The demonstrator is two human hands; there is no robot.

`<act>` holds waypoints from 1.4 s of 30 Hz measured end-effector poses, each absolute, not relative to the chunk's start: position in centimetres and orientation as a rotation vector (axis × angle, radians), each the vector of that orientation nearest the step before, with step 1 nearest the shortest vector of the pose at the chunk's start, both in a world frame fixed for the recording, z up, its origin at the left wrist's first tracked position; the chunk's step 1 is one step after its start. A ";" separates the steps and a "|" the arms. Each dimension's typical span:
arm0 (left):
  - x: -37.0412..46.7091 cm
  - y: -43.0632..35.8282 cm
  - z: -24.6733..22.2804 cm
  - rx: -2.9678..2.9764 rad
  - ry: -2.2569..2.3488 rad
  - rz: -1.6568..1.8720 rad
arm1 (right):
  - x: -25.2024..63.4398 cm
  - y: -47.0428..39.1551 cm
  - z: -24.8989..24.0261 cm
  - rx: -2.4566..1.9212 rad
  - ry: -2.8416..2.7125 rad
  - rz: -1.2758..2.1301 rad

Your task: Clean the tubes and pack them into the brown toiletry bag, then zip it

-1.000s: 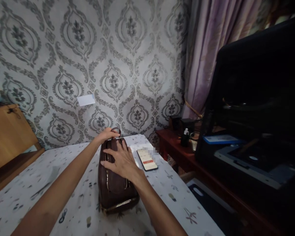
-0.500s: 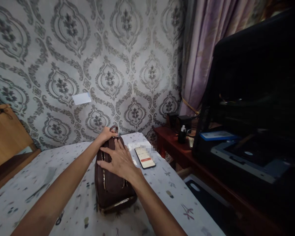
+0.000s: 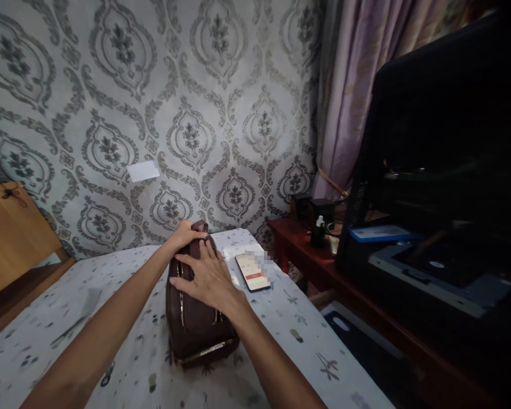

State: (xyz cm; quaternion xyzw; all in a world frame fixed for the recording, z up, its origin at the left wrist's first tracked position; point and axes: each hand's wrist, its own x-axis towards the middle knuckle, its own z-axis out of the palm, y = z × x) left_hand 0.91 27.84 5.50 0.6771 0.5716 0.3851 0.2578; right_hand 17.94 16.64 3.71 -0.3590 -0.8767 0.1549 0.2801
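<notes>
A dark brown leather bag [image 3: 196, 338] with gold-coloured zips lies on a white patterned cover [image 3: 128, 346], its top loop handle [image 3: 200, 225] towards the wall. My left hand [image 3: 186, 234] is closed on the far end of the bag, beside the loop; part of its grip is hidden. Across the bag's upper face rests my right hand [image 3: 206, 277], fingers spread and touching the leather. To the right of the bag lies a phone [image 3: 252, 272] with a lit screen, apart from both hands.
Patterned wallpaper [image 3: 234, 113] rises behind the cover. On the right, a reddish wooden table [image 3: 296, 245] holds a small dark bottle [image 3: 318, 233] and a large black-framed case [image 3: 434, 130]. A wooden piece of furniture [image 3: 19, 238] stands at the left.
The view has shifted very slightly. Both hands keep their places on the bag, and the bag and phone have not visibly moved on the cover.
</notes>
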 end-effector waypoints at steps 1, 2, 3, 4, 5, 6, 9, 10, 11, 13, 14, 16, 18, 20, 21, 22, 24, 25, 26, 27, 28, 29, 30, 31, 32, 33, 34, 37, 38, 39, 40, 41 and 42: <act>0.9 27.7 5.5 1.856 1.539 1.040 | 17.9 16.7 3.7 -0.956 -2.347 0.404; 0.9 27.7 5.5 1.874 1.529 1.038 | 17.9 16.7 3.7 -0.953 -2.344 0.394; 0.8 27.6 5.6 1.893 1.518 1.038 | 17.9 16.8 3.7 -0.954 -2.343 0.387; 0.6 27.5 5.7 1.911 1.506 1.042 | 17.9 16.8 3.7 -0.960 -2.345 0.387; 0.3 27.3 5.9 1.928 1.496 1.050 | 17.9 16.9 3.7 -0.968 -2.346 0.395; -0.1 27.2 6.0 1.942 1.491 1.061 | 17.8 16.9 3.7 -0.978 -2.347 0.407; -1.8 26.5 6.3 1.957 1.527 1.082 | 17.7 17.1 3.5 -0.985 -2.347 0.432; -2.4 26.2 6.3 1.953 1.553 1.079 | 17.6 17.2 3.4 -0.978 -2.348 0.428; -3.0 25.9 6.2 1.947 1.580 1.072 | 17.5 17.3 3.3 -0.968 -2.349 0.418; -3.9 25.3 5.7 1.938 1.628 1.061 | 17.3 17.5 3.1 -0.946 -2.355 0.398; -4.3 25.1 5.5 1.936 1.646 1.059 | 17.2 17.5 3.0 -0.940 -2.354 0.389; -4.7 24.8 5.0 1.938 1.673 1.054 | 17.0 17.7 2.7 -0.938 -2.355 0.376; -4.9 24.6 4.8 1.943 1.684 1.047 | 16.9 17.8 2.6 -0.943 -2.355 0.366; -5.0 24.5 4.7 1.944 1.684 1.047 | 16.9 17.8 2.5 -0.949 -2.357 0.354; -5.1 24.4 4.7 1.942 1.684 1.052 | 16.9 17.7 2.6 -0.952 -2.359 0.350; -5.2 24.4 4.7 1.940 1.687 1.060 | 16.9 17.7 2.6 -0.955 -2.363 0.347; -5.3 24.5 4.5 1.937 1.704 1.086 | 16.9 17.6 2.7 -0.951 -2.374 0.339; -5.3 24.5 4.4 1.939 1.716 1.102 | 17.0 17.5 2.8 -0.948 -2.377 0.333; -5.3 24.6 4.3 1.941 1.729 1.119 | 17.0 17.4 2.8 -0.945 -2.377 0.325; -5.3 24.6 4.1 1.944 1.741 1.136 | 17.0 17.4 2.8 -0.944 -2.375 0.316; -5.3 24.6 4.0 1.948 1.750 1.150 | 17.0 17.4 2.8 -0.945 -2.374 0.307; -5.2 24.6 4.0 1.952 1.758 1.162 | 16.9 17.3 2.8 -0.949 -2.372 0.301; -5.0 24.5 3.9 1.957 1.763 1.172 | 16.9 17.3 2.8 -0.954 -2.373 0.298; -4.9 24.3 4.0 1.963 1.767 1.180 | 16.9 17.3 2.8 -0.957 -2.375 0.295; -4.7 24.2 4.0 1.969 1.771 1.186 | 16.8 17.3 2.7 -0.959 -2.376 0.291; -4.6 24.0 4.1 1.976 1.776 1.191 | 16.8 17.3 2.7 -0.958 -2.377 0.285; -4.4 23.7 4.3 1.983 1.781 1.195 | 16.8 17.3 2.7 -0.956 -2.379 0.280; -4.1 23.0 4.6 2.001 1.795 1.196 | 16.8 17.4 2.7 -0.953 -2.387 0.278; -4.0 22.9 4.7 2.005 1.796 1.194 | 16.9 17.4 2.8 -0.954 -2.391 0.280; -3.9 22.7 4.7 2.009 1.794 1.194 | 16.9 17.3 2.8 -0.955 -2.395 0.282; -3.8 22.6 4.7 2.010 1.791 1.193 | 16.9 17.3 2.9 -0.954 -2.398 0.283; -3.8 22.5 4.7 2.008 1.785 1.195 | 17.0 17.3 3.0 -0.951 -2.400 0.286; -3.7 22.4 4.6 2.003 1.779 1.198 | 17.0 17.3 3.1 -0.945 -2.400 0.293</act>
